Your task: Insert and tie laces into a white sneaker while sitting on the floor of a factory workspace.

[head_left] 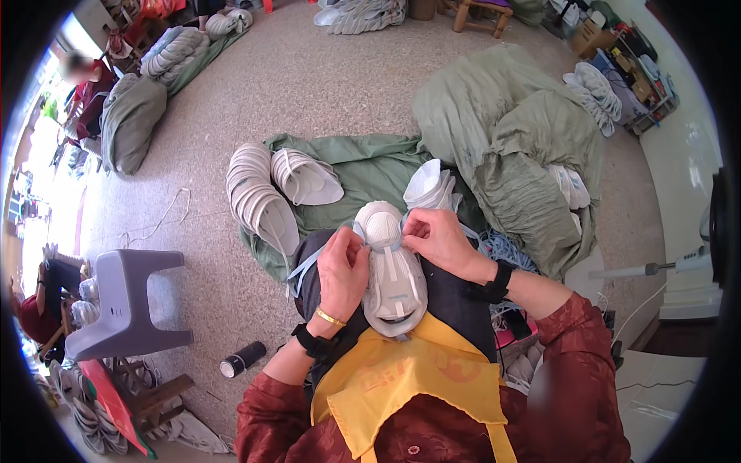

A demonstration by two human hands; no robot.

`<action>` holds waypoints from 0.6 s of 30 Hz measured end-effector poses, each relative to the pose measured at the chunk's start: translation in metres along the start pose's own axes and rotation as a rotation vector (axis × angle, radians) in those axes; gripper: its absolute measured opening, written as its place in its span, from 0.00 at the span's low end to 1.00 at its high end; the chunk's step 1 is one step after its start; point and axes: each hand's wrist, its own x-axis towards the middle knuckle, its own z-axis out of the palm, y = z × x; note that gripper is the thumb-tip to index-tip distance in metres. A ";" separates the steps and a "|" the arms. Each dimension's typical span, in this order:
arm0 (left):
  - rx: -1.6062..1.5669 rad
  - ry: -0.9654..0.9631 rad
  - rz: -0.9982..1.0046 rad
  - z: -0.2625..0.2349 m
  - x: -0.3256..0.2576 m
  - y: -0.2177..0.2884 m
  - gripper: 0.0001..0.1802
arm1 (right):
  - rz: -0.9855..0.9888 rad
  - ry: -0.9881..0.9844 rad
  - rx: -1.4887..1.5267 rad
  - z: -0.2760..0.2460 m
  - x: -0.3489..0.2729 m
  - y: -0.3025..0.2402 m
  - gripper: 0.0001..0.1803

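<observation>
A white shoe upper [394, 282] with mesh panels lies on my lap, its rounded toe pointing away from me. A light blue shoelace [305, 266] crosses it near the toe, with one end trailing off to the left. My left hand [343, 270] is closed in a pinch on the lace at the upper's left edge. On the opposite edge, my right hand [441, 241] pinches the lace between thumb and fingers. The exact spots under the fingertips are partly hidden. A yellow apron [409, 378] covers my lap below the upper.
Nested white uppers [251, 189] and another stack [432, 185] rest on green cloth [363, 166] ahead. Blue laces [505, 248] lie in a heap at my right. A large green sack [502, 123], grey plastic stool [127, 305] and black cylinder [243, 359] surround me. People sit at far left.
</observation>
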 end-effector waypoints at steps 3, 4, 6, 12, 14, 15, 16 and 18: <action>-0.008 -0.029 -0.002 -0.003 0.001 0.003 0.09 | -0.053 0.031 -0.057 0.000 0.000 -0.001 0.06; -0.008 -0.028 -0.002 -0.003 0.001 0.002 0.09 | -0.069 0.032 -0.096 0.001 0.000 -0.002 0.06; 0.051 -0.037 0.064 -0.002 0.001 -0.003 0.08 | -0.081 0.029 -0.103 0.001 -0.001 -0.003 0.06; 0.079 -0.073 0.104 -0.002 -0.002 -0.003 0.09 | -0.196 0.001 -0.260 0.000 -0.012 -0.013 0.10; 0.027 -0.100 0.031 -0.003 -0.005 0.007 0.11 | -0.160 -0.028 -0.266 -0.001 -0.019 -0.018 0.13; -0.026 -0.125 -0.042 -0.003 -0.007 0.011 0.14 | -0.179 -0.041 -0.309 -0.001 -0.022 -0.020 0.16; -0.028 -0.127 -0.042 -0.001 -0.008 0.012 0.14 | -0.198 -0.053 -0.353 -0.001 -0.025 -0.020 0.19; 0.080 -0.131 0.000 0.003 -0.009 0.014 0.21 | -0.183 -0.041 -0.360 0.002 -0.030 -0.017 0.20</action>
